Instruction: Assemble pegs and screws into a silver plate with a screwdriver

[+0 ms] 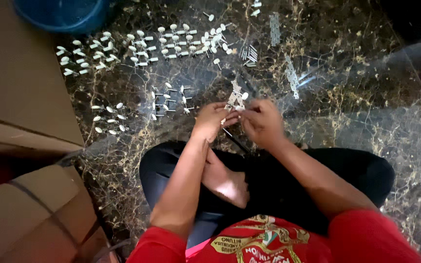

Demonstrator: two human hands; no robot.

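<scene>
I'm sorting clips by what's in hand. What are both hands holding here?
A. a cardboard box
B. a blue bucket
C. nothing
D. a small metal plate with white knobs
D: the left hand and right hand meet on a small metal plate with white knobs, above the dark marble floor.

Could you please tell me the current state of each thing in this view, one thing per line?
left hand: closed on the metal plate assembly
right hand: pinching the same assembly
metal plate assembly: lifted off the floor, white knobs fitted
loose white-knobbed pegs: lying in rows on the marble floor
bare metal strips: lying flat, unfitted
cardboard box: flaps shut
</scene>
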